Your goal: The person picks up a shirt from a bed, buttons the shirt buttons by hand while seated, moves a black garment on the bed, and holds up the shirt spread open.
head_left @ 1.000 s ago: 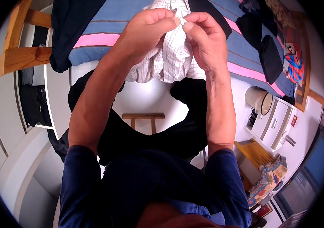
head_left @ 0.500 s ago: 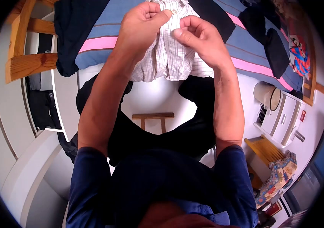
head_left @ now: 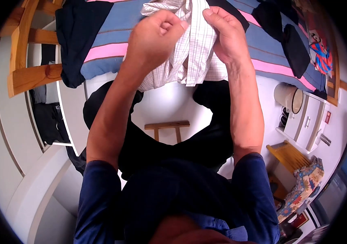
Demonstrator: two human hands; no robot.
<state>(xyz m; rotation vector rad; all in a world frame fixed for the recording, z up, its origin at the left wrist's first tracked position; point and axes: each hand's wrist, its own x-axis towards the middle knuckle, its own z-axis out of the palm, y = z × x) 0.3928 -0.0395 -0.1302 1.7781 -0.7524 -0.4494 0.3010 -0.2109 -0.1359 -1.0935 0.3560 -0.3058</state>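
Note:
A white checked shirt [head_left: 200,44] hangs over the near edge of the bed, its front band running down between my hands. My right hand [head_left: 228,34] pinches the shirt's edge between thumb and fingers at the upper right. Just left of the band, my left hand [head_left: 155,38] is closed, thumb against the curled index finger, in front of the shirt. Whatever the left fingertips hold, if anything, is too small to make out.
Dark clothes [head_left: 80,36] lie on the striped bedspread [head_left: 110,51] at left, and more [head_left: 295,51] at right. A wooden bed frame [head_left: 35,77] and open drawer [head_left: 69,114] stand left. A bin [head_left: 288,99] and white cabinet [head_left: 305,122] are right.
My hands have moved apart; the left has come down and away from the shirt band, while the right has shifted up and right with the shirt's edge.

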